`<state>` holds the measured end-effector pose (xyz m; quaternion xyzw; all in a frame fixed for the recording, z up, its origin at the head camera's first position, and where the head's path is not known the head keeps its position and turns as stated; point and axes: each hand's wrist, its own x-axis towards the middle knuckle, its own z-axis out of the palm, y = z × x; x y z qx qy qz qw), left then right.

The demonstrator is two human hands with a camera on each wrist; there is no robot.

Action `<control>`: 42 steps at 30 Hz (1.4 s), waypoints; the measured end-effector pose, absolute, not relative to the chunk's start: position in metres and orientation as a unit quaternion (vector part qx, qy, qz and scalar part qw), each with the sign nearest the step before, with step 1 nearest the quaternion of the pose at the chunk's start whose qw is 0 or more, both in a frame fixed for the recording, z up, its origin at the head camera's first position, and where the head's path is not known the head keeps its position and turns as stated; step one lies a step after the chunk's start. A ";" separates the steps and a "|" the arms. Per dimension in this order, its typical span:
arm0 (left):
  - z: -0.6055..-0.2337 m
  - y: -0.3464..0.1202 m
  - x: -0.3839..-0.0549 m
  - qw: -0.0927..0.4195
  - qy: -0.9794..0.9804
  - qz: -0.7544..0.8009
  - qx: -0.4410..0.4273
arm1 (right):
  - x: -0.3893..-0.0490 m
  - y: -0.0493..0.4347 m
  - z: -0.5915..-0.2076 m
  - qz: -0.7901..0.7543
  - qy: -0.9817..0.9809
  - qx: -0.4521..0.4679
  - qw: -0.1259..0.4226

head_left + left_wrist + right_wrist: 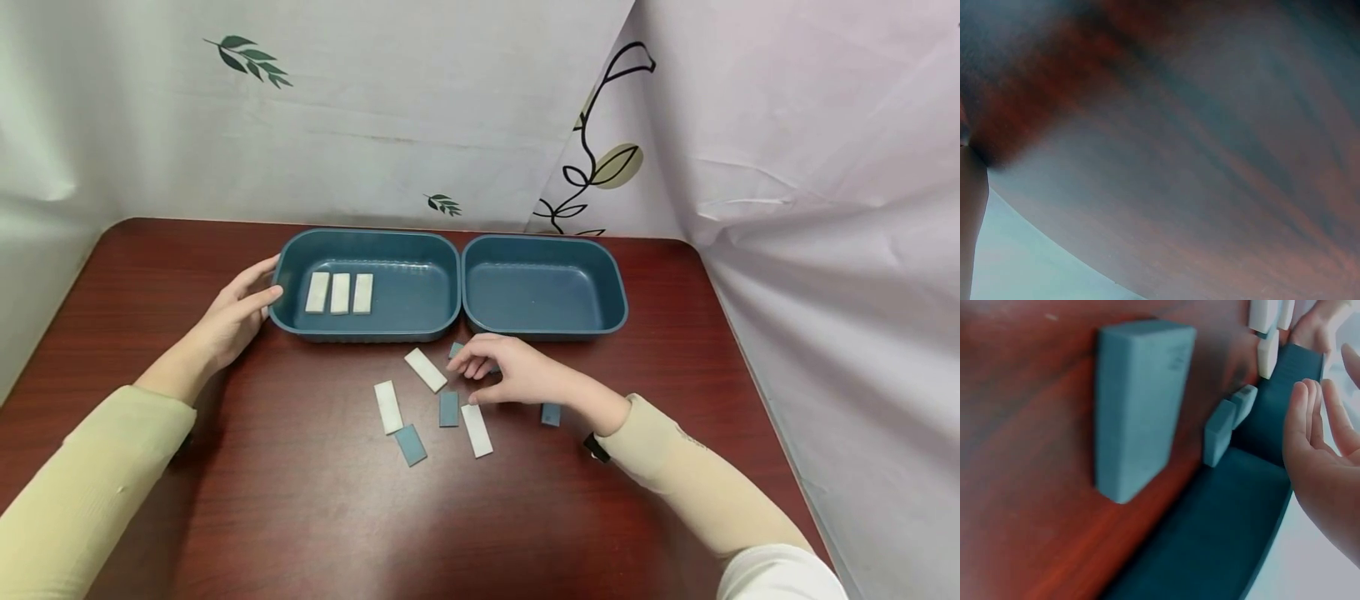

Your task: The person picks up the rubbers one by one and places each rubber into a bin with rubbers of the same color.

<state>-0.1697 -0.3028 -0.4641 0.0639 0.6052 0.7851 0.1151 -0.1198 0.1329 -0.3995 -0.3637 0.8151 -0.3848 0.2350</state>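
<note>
My left hand [234, 321] rests at the left end of the left blue bin [367, 335], fingers along its outer wall and thumb at the rim. Three white blocks [341, 293] lie in a row inside that bin. Over the loose blocks in front of the bins hovers my right hand [517, 372], thumb and fingers apart, holding nothing. Near its thumb are a white block [477, 431] and a blue-grey block [448, 409]. Two further blue-grey blocks [1219, 432] lie beyond the right hand, partly hidden by it in the head view. The left wrist view is blurred.
The right blue bin [543, 333] stands against the left one, with a bare floor. More white blocks [388, 407] and a blue-grey block [410, 444] lie on the dark red table [322, 517]. Another blue-grey block [551, 415] sits under the right wrist. White curtains [390, 117] hang behind.
</note>
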 end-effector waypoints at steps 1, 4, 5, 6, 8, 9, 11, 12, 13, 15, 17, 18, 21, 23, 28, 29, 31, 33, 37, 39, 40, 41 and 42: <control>-0.464 -0.303 -0.170 0.116 0.605 0.785 0.063 | -0.119 0.134 -0.401 -0.383 0.815 -0.363 0.239; -0.464 -0.303 -0.169 0.117 0.608 0.783 0.061 | -0.117 0.136 -0.406 -0.374 0.815 -0.362 0.252; -0.464 -0.303 -0.169 0.117 0.609 0.782 0.060 | -0.116 0.137 -0.408 -0.371 0.816 -0.363 0.254; -0.464 -0.304 -0.169 0.118 0.611 0.780 0.059 | -0.116 0.138 -0.409 -0.367 0.816 -0.365 0.256; -0.463 -0.304 -0.169 0.119 0.615 0.778 0.057 | -0.114 0.140 -0.411 -0.360 0.818 -0.367 0.258; -0.463 -0.304 -0.169 0.119 0.616 0.776 0.056 | -0.114 0.141 -0.412 -0.358 0.818 -0.369 0.258; -0.463 -0.304 -0.170 0.120 0.618 0.775 0.055 | -0.113 0.142 -0.414 -0.354 0.819 -0.369 0.261; -0.463 -0.304 -0.170 0.120 0.619 0.775 0.055 | -0.112 0.143 -0.414 -0.351 0.820 -0.369 0.262; -0.463 -0.303 -0.170 0.120 0.618 0.775 0.054 | -0.111 0.143 -0.415 -0.348 0.821 -0.367 0.265; -0.463 -0.303 -0.170 0.120 0.618 0.775 0.055 | -0.110 0.144 -0.416 -0.343 0.823 -0.364 0.268; -0.463 -0.302 -0.170 0.119 0.616 0.777 0.056 | -0.109 0.145 -0.417 -0.336 0.827 -0.362 0.269; -0.463 -0.302 -0.170 0.119 0.615 0.777 0.056 | -0.108 0.146 -0.417 -0.333 0.828 -0.361 0.269; -0.463 -0.302 -0.171 0.119 0.613 0.779 0.056 | -0.107 0.146 -0.419 -0.326 0.832 -0.361 0.267; -0.463 -0.302 -0.171 0.119 0.614 0.778 0.056 | -0.106 0.147 -0.420 -0.319 0.836 -0.360 0.264; -0.463 -0.302 -0.170 0.118 0.613 0.779 0.058 | -0.103 0.147 -0.422 -0.294 0.843 -0.370 0.257; -0.463 -0.302 -0.170 0.118 0.612 0.780 0.058 | -0.103 0.147 -0.423 -0.289 0.844 -0.373 0.255; -0.462 -0.302 -0.170 0.117 0.614 0.779 0.058 | -0.102 0.147 -0.423 -0.279 0.846 -0.380 0.249; -0.462 -0.302 -0.170 0.117 0.613 0.779 0.057 | -0.100 0.147 -0.423 -0.276 0.846 -0.386 0.244; -0.462 -0.302 -0.169 0.116 0.613 0.779 0.056 | -0.098 0.148 -0.423 -0.269 0.846 -0.397 0.234; -0.462 -0.302 -0.169 0.116 0.613 0.779 0.056 | -0.097 0.148 -0.423 -0.263 0.847 -0.401 0.230; -0.462 -0.302 -0.169 0.116 0.613 0.779 0.055 | -0.096 0.148 -0.423 -0.261 0.847 -0.402 0.229; -0.462 -0.302 -0.169 0.115 0.614 0.779 0.055 | -0.096 0.148 -0.424 -0.258 0.848 -0.403 0.228; -0.462 -0.302 -0.169 0.115 0.613 0.779 0.056 | -0.095 0.148 -0.424 -0.255 0.849 -0.403 0.228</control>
